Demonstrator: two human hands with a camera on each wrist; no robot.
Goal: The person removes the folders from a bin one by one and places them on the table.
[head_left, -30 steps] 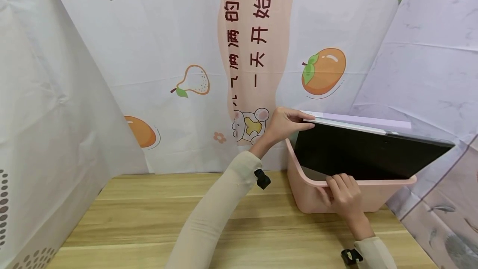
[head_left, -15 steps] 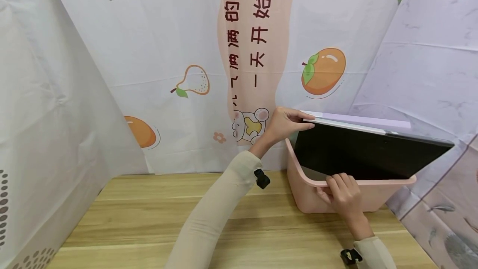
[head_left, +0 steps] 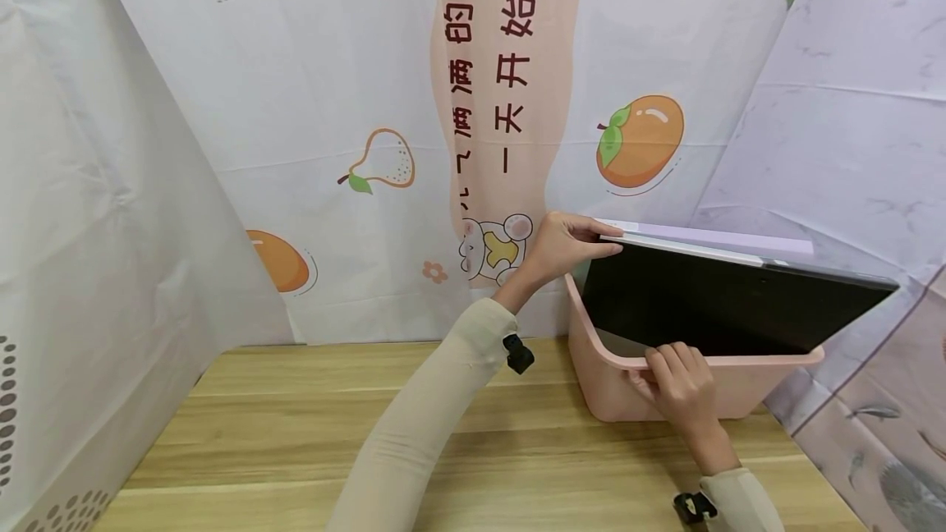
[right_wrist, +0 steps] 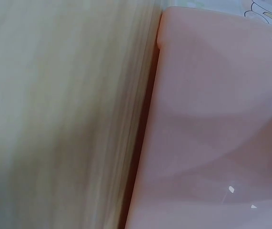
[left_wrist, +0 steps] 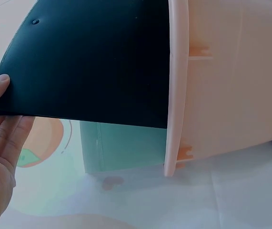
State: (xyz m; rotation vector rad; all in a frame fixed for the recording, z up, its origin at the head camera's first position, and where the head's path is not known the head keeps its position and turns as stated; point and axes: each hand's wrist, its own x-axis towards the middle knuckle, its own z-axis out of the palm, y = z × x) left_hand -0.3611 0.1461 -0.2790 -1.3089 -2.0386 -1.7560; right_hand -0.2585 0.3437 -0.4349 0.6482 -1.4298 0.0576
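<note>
A pink plastic storage bin (head_left: pixel 687 388) stands at the table's right rear. A flat black folder (head_left: pixel 702 302) with a pale top edge leans in it, rising well above the rim. My left hand (head_left: pixel 559 249) pinches the folder's upper left corner between thumb and fingers; in the left wrist view the thumb lies on the black face (left_wrist: pixel 93 62). My right hand (head_left: pixel 681 388) grips the front rim of the bin, fingers hooked over it and thumb outside. The right wrist view shows the bin's pink wall (right_wrist: pixel 212 105), with the hand out of frame.
Behind the black folder, a lilac folder edge (head_left: pixel 724 236) and a translucent green sheet (left_wrist: pixel 121 148) stick up from the bin. The wooden table (head_left: pixel 318 433) ends against a fruit-print curtain (head_left: pixel 332 64), with another hanging sheet (head_left: pixel 850 105) close on the right.
</note>
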